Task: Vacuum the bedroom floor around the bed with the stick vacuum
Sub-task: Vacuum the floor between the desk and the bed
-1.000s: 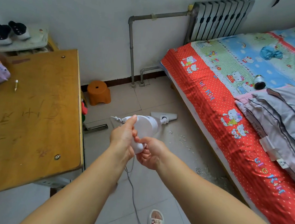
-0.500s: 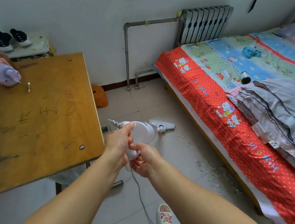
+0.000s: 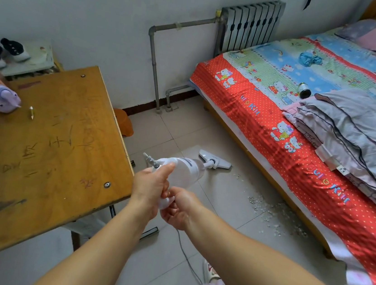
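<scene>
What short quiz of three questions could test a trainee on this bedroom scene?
1. True or false: both hands, left and right, hold the vacuum.
2. Where does the debris lie?
A. on the desk
B. on the floor beside the bed
C. under the radiator
3. Fill in: the vacuum head rests on the ____.

Key: 1 true; 2 B, along the bed edge; 3 floor.
</scene>
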